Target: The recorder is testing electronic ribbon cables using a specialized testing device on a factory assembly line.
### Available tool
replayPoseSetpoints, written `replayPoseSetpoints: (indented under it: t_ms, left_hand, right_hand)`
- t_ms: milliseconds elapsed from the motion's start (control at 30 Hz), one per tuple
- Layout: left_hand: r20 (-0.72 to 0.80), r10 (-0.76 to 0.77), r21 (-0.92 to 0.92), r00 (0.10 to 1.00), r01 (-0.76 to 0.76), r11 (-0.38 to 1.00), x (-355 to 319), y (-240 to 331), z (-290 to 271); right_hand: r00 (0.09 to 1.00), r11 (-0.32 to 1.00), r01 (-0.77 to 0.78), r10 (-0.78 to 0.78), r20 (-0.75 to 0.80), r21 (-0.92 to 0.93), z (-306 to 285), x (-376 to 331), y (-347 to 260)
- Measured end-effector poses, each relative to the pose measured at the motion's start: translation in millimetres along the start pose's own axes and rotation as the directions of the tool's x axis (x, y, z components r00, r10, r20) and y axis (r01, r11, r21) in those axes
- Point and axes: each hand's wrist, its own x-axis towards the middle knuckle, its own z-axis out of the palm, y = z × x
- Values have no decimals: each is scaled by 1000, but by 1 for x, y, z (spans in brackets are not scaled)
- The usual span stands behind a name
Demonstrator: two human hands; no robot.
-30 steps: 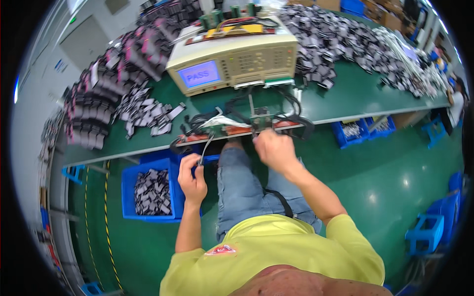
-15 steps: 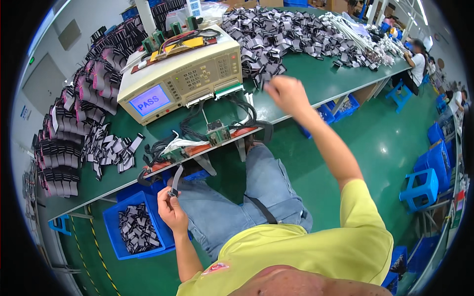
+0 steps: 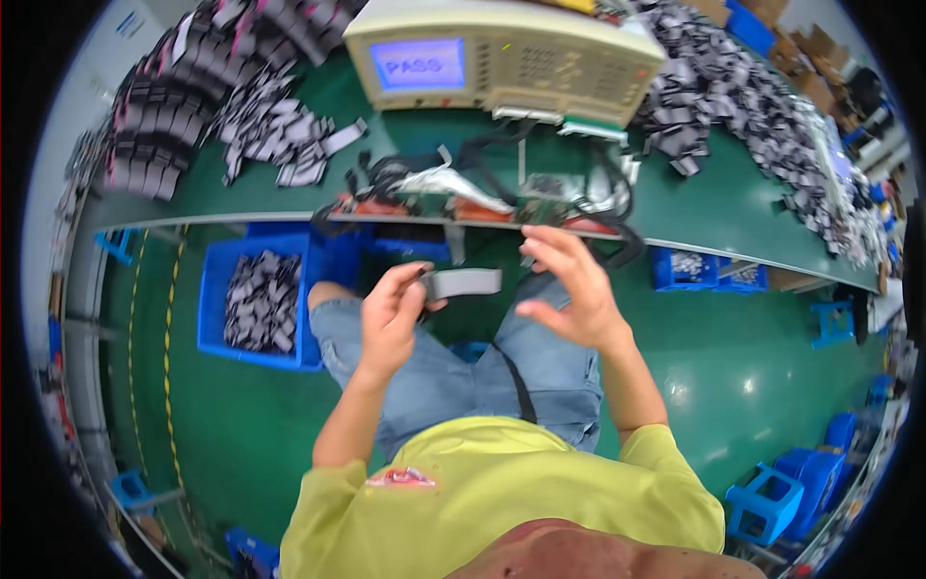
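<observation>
A short grey flat ribbon cable [image 3: 468, 282] with a black connector at its end is pinched in my left hand [image 3: 391, 314], above my lap. Its free end points toward my right hand [image 3: 574, 289], which is held apart from it with thumb and fingers spread and nothing between them. Just beyond both hands, at the bench edge, is a test fixture [image 3: 540, 207] with small boards, black cables, white wires and orange-red parts. Behind it stands a beige tester [image 3: 511, 58] with a lit blue screen and a keypad.
To the left below the bench is a blue bin [image 3: 207, 309] full of ribbon cables. A loose cable pile [image 3: 280, 125] and stacked bundles [image 3: 159, 145] lie on the bench's left; another large heap [image 3: 714, 106] lies right. Blue stools [image 3: 765, 502] stand at lower right.
My right hand has come back from the cable heap to above my lap and spread its fingers. My left hand has moved up and right with the ribbon cable. The view has turned rightward and down.
</observation>
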Motion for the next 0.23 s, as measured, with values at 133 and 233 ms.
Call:
replayPoseSetpoints:
  t_ms: [133, 233]
  left_hand:
    - [85, -139, -164, 987, 152, 975, 13, 5, 20]
    - [139, -194, -210, 971, 220, 953, 12, -1, 23]
  right_hand:
    - [999, 999, -44, 44, 19, -18, 36, -25, 3]
    - [993, 994, -109, 109, 54, -7, 39, -49, 18]
